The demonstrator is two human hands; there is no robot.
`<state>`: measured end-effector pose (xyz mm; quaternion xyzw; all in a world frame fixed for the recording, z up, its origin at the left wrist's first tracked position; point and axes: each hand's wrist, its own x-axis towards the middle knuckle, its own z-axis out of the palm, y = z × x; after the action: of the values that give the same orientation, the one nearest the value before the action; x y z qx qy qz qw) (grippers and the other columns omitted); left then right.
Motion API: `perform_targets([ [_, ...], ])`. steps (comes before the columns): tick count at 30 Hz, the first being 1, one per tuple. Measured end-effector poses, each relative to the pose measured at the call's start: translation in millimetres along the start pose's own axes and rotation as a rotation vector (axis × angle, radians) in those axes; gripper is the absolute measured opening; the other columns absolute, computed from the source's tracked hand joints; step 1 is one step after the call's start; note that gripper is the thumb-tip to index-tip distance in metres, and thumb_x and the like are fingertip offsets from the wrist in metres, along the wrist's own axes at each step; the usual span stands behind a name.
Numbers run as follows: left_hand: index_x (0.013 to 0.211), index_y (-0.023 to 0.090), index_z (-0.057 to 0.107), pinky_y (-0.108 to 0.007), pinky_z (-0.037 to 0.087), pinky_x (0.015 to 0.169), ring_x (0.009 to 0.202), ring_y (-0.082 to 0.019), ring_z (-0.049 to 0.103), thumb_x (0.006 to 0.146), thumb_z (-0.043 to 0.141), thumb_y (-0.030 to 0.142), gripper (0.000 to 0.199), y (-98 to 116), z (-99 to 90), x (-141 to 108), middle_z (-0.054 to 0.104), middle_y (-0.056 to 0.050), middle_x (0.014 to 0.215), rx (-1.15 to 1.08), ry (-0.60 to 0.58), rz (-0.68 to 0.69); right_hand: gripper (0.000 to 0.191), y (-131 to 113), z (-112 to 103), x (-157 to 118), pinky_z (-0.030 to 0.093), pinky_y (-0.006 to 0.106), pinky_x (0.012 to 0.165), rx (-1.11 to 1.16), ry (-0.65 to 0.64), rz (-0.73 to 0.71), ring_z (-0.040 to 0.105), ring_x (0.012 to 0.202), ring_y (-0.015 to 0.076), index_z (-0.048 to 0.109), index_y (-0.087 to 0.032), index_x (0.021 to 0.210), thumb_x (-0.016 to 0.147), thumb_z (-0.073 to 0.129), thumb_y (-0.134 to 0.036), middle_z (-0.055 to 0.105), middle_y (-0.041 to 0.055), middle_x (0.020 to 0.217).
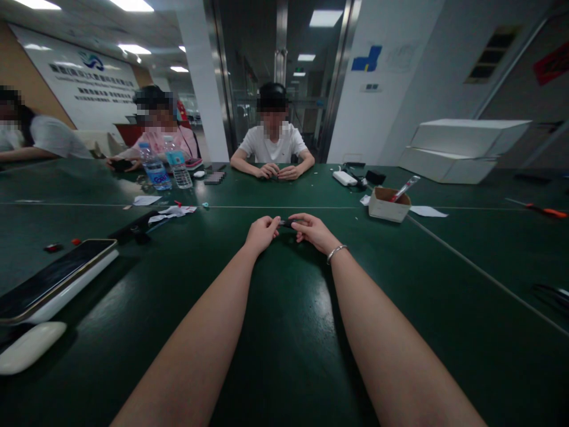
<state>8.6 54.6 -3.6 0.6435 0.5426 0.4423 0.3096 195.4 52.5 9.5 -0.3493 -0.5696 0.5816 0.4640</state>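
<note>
1. From my end of the feed I see both bare hands meeting over the middle of the green counter (284,332), forearms reaching forward.
2. Left hand (262,232): thumb and fingers closed in a pinch on the left end of a small dark object (288,224).
3. Right hand (315,231): thumb and index finger gripping the right end of the same piece; a silver bracelet (336,254) circles this wrist.
4. Object position: between the two sets of fingertips, roughly level, in front of me. It is small and partly covered, so I cannot tell exactly what it is.
5. Right of the hands I log an open box (389,209) with a slim packet (405,188) leaning out of it; farther right lies a screwdriver (552,212) with an orange handle.
6. To the left I note a phone (57,276) resting on a white case (73,284), and a white mouse (33,349) just beside it.
7. Across the counter I see a person in a white shirt (272,142), hands together; two bottles (178,163) stand farther left.
</note>
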Motion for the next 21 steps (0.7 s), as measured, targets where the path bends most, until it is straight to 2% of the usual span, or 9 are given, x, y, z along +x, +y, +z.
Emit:
perform_targets([
  [13,0.072,0.018,0.060,-0.025,0.039,0.052,0.050,-0.012,0.053,0.087,0.046,0.056,0.043,-2.1,-2.9,2.3,0.060,-0.001,0.059,0.040,-0.050,0.011,0.026,0.7,-1.3,1.6,0.052,0.017,0.046,-0.015,-0.018,0.009,0.054,0.046,0.0046,0.066,-0.016,0.100,0.074,0.074,-0.016,0.062,-0.0038,0.065],
  [21,0.075,0.017,0.060,-0.024,0.041,0.055,0.054,-0.011,0.054,0.087,0.049,0.050,0.037,-4.1,-0.9,3.5,0.060,-0.001,0.062,-0.057,-0.082,0.027,0.022,-1.8,0.0,0.5,0.052,0.016,0.044,0.000,0.020,0.043,0.054,0.045,0.0041,0.067,-0.016,0.097,0.076,0.074,-0.017,0.065,-0.0023,0.067],
])
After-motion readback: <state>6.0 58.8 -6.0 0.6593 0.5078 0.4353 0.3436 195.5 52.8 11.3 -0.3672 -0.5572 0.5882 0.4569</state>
